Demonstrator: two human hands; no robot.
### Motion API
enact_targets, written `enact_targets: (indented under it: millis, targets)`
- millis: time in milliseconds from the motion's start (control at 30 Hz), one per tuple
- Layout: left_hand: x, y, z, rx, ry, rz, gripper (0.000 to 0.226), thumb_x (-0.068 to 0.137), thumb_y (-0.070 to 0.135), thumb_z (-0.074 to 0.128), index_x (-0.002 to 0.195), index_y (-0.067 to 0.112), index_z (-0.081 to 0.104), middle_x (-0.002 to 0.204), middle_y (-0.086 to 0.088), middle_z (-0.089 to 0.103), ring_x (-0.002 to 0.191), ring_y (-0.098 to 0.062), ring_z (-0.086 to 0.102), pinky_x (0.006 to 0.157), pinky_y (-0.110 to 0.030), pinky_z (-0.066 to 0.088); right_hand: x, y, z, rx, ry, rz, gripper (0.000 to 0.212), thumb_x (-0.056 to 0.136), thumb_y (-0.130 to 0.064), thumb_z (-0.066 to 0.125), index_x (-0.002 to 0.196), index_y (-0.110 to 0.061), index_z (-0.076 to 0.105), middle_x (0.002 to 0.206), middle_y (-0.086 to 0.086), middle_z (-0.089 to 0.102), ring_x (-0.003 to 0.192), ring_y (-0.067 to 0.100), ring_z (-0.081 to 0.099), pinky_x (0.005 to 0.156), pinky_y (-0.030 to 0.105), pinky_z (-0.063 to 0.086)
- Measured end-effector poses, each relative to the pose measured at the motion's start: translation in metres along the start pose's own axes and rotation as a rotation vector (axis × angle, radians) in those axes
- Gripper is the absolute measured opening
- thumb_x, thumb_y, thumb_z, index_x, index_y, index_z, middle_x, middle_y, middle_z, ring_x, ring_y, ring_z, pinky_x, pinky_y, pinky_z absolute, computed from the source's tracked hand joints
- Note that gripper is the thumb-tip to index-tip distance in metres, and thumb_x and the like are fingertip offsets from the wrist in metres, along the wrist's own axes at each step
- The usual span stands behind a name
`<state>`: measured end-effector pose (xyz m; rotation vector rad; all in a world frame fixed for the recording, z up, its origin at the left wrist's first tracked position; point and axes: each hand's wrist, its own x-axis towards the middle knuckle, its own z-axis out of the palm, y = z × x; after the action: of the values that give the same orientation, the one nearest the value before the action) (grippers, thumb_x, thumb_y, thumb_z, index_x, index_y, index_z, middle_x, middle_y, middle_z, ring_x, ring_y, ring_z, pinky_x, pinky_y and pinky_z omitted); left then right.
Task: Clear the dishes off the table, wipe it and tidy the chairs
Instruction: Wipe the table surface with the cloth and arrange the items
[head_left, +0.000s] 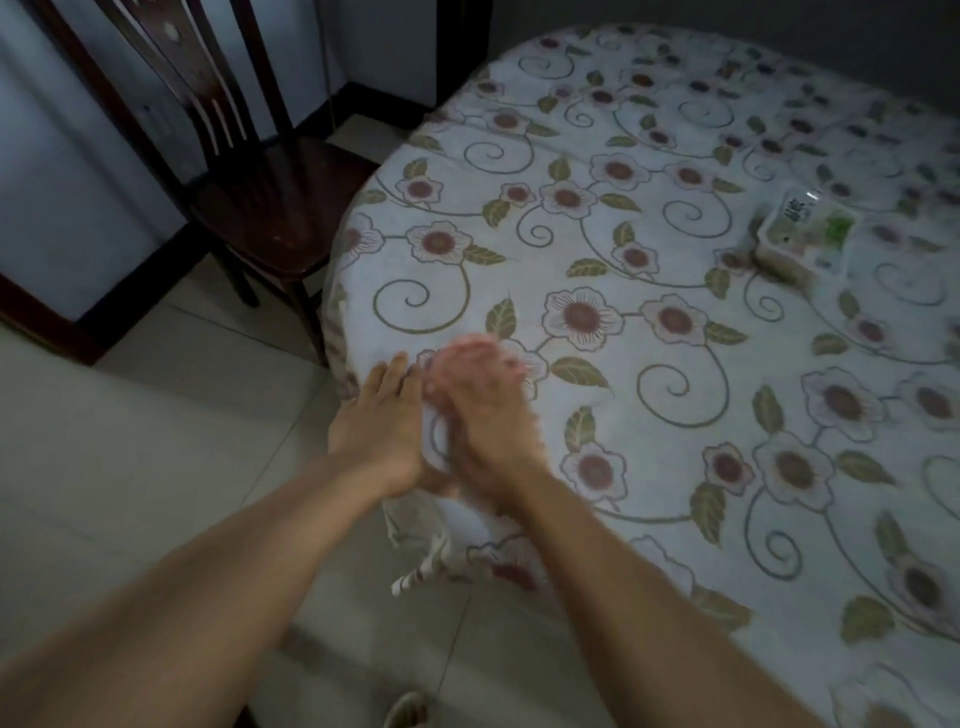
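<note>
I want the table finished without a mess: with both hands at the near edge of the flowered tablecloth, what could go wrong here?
1. Both the left hand and right hand work at the tablecloth edge; a tug might drag the cloth.
2. The tissue pack lies on that cloth and could slide with it.
3. The dark chair stands close to the table edge, where a wide wiping sweep might knock it.

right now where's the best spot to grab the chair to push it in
Take the chair by the top of its backrest, coming from behind it on the far left. The back stands upright and bare, facing away from the table, while the seat points toward the tablecloth edge, so a push from there should slide it under. Both hands are busy at the near edge.
</note>
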<state>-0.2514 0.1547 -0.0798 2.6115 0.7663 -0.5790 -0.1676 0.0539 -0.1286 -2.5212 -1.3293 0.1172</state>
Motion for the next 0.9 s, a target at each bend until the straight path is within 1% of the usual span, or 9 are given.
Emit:
enact_targets:
  millis: [67,167,300,433,500,667,767,833,900]
  targets:
    - [0.0,0.005,-0.001,0.03,0.02,-0.028,0.125,0.068,0.048,0.078,0.151,0.013,-0.009,0.159,0.001,-0.016,0.147,-0.018,-0.009,0.12,-0.038,0.013,-0.023,-0.014,-0.006,0.12,-0.067,-0.113,0.059,0.088,-0.034,0.034,0.144,-0.017,0.038,0.152,0.009,0.034,0.143,0.03,0.019,0.116,0.044,0.011]
    - [-0.007,0.013,-0.006,0.091,-0.023,-0.069,0.131,0.062,0.057,0.079,0.152,0.012,-0.004,0.16,0.001,-0.011,0.148,-0.019,-0.004,0.119,-0.04,0.016,-0.071,0.025,-0.019,0.126,0.005,-0.12,0.057,0.086,-0.012,0.038,0.143,-0.016,0.039,0.151,0.006,0.036,0.143,0.026,0.024,0.115,0.046,0.024]
    - [-0.017,0.03,-0.006,0.127,-0.012,-0.053,0.107,0.069,0.04,0.078,0.15,0.017,0.014,0.159,-0.003,0.008,0.146,-0.022,0.01,0.115,-0.044,0.025,-0.13,0.111,-0.051,-0.099,0.039,0.262,0.082,0.078,0.005,0.04,0.15,-0.017,0.01,0.159,0.006,0.005,0.147,0.02,-0.004,0.12,0.039,0.003]
    - [-0.037,0.072,0.019,0.074,-0.024,0.103,0.08,0.085,0.024,0.062,0.15,0.029,0.016,0.16,0.002,0.001,0.147,-0.02,0.003,0.117,-0.043,0.02,-0.163,0.186,-0.089,-0.11,0.077,0.636,0.064,0.087,-0.016,0.028,0.149,-0.005,0.016,0.157,0.017,0.011,0.146,0.03,0.005,0.119,0.043,0.004]
    - [-0.047,0.095,0.038,0.017,-0.023,0.158,0.074,0.092,0.018,0.053,0.151,0.031,0.011,0.16,0.006,-0.004,0.148,-0.019,-0.003,0.118,-0.042,0.017,-0.163,0.177,-0.087,-0.114,0.063,0.739,0.062,0.09,-0.013,0.036,0.149,-0.005,0.016,0.157,0.018,0.01,0.145,0.033,0.006,0.118,0.046,0.004]
    - [-0.055,0.123,0.06,-0.013,0.023,0.147,0.073,0.094,0.008,0.043,0.152,0.028,0.004,0.16,0.008,-0.007,0.148,-0.02,-0.006,0.118,-0.039,0.016,-0.172,0.059,-0.049,0.013,0.078,0.33,0.066,0.084,-0.007,0.042,0.145,-0.024,0.027,0.154,0.006,0.023,0.144,0.037,0.013,0.116,0.045,0.019]
    - [-0.056,0.129,0.06,0.023,-0.003,0.086,0.075,0.094,0.011,0.042,0.152,0.029,-0.001,0.159,0.01,-0.012,0.147,-0.018,-0.008,0.119,-0.041,0.015,-0.207,0.057,-0.045,0.038,0.021,0.077,0.063,0.085,-0.021,0.026,0.148,-0.023,0.026,0.155,-0.001,0.025,0.145,0.023,0.011,0.116,0.042,0.007]
    - [-0.056,0.137,0.063,0.026,-0.008,0.029,0.077,0.092,0.01,0.041,0.152,0.03,-0.002,0.159,0.011,-0.015,0.147,-0.018,-0.01,0.118,-0.045,0.015,-0.229,0.094,-0.056,-0.004,0.069,0.148,0.067,0.081,-0.013,0.037,0.147,-0.021,0.029,0.154,-0.001,0.028,0.145,0.022,0.017,0.117,0.042,0.011]
    - [-0.056,0.148,0.066,0.015,0.009,-0.029,0.078,0.091,0.014,0.045,0.151,0.031,0.0,0.159,0.009,-0.015,0.147,-0.023,-0.009,0.117,-0.049,0.015,-0.25,0.138,-0.07,-0.068,0.088,0.369,0.079,0.073,0.003,0.046,0.145,-0.023,0.024,0.154,0.0,0.022,0.145,0.021,0.013,0.12,0.042,0.011]
